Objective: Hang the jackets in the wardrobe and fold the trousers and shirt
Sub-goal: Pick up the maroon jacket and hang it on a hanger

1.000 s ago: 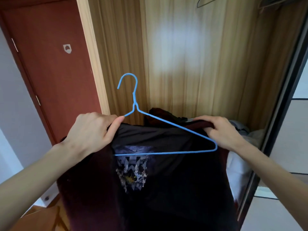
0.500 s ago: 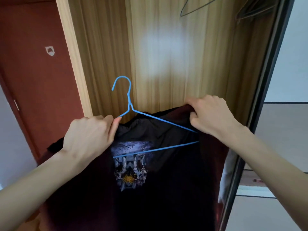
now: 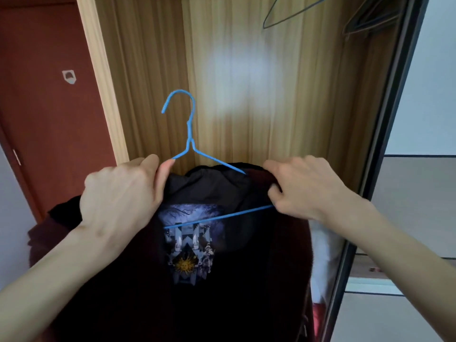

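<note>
Since earlier, right hand [image 3: 302,187] pulls jacket [image 3: 222,280] shoulder over blue hanger [image 3: 190,144] at 3 o'clock; left hand [image 3: 123,196] grips 9 o'clock shoulder. Fabric may slip off thin wire.

— What holds the clothes here?
— An open wardrobe [image 3: 246,95] with a striped wood-grain back panel.
— Anything hanging inside?
— Dark wire hangers [image 3: 291,13] at the top, bare. Low on the right, pale and red fabric [image 3: 320,267] shows; what it rests on is hidden.
</note>
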A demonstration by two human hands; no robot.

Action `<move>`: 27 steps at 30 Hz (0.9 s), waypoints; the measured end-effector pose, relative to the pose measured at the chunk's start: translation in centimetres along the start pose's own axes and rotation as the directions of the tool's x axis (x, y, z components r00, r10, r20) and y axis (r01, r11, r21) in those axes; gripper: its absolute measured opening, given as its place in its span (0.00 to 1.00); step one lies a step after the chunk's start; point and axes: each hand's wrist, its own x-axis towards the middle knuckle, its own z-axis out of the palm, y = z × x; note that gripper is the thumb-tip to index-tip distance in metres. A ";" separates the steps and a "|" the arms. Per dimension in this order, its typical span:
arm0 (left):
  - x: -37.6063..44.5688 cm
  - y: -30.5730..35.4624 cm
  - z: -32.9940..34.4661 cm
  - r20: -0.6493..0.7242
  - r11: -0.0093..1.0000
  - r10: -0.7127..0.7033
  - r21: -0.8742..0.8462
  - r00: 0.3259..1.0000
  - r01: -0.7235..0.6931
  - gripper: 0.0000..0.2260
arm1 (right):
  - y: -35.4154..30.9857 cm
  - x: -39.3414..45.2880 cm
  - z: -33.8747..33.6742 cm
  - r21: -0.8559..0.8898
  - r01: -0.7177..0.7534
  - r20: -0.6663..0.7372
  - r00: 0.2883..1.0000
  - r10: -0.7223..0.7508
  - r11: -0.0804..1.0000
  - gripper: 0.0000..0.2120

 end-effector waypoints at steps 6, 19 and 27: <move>0.0 -1.1 -0.6 -0.050 0.999 -0.033 -0.027 0.998 0.032 0.23 | 2.8 -1.1 6.7 0.822 -0.085 -0.023 0.983 0.181 0.564 0.22; -1.0 -4.5 0.2 -0.032 0.990 -0.139 -0.007 0.990 0.139 0.25 | 0.2 0.0 14.0 0.304 -0.068 -0.451 0.869 0.206 0.950 0.24; -0.4 -5.7 1.5 -0.028 0.991 -0.133 -0.030 0.991 0.132 0.23 | 1.7 2.8 6.6 0.096 -0.020 -0.573 0.817 0.071 0.995 0.17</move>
